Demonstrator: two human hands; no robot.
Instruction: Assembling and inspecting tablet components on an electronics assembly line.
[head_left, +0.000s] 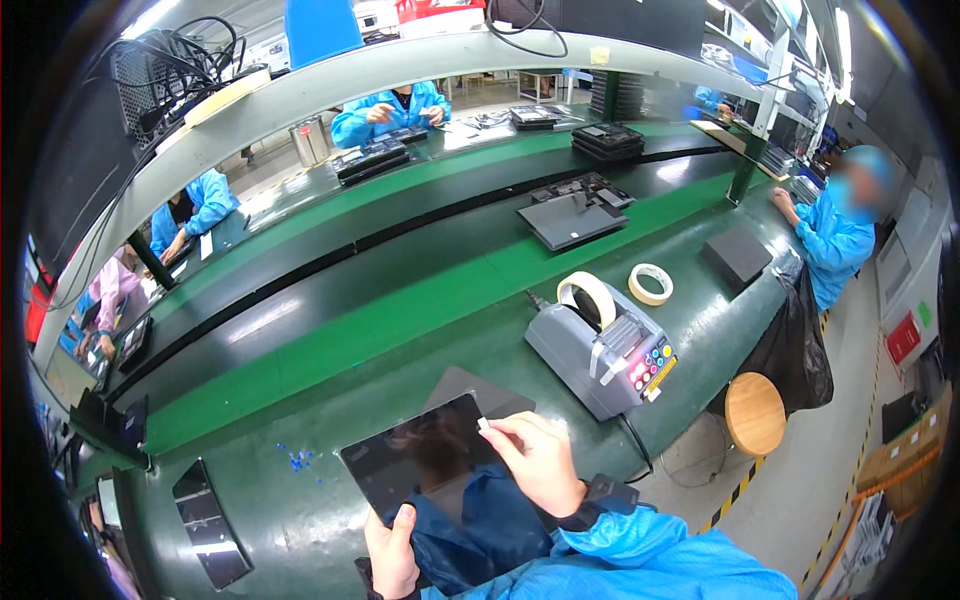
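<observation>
A glossy black flat panel, like a tablet screen, is tilted up over the green bench in front of me and reflects blue cloth. My left hand grips its lower edge, thumb on the face. At the panel's upper right corner, my right hand pinches a small white strip, perhaps tape, touching or just above the surface. Behind it lies a second dark flat panel, partly covered. A grey tape dispenser with a cream tape roll stands beyond my right hand.
A loose tape roll and a black box sit to the right. Another dark panel lies left, near blue scraps. Stacked dark devices stand farther back. A person is beside a wooden stool; others sit across the bench.
</observation>
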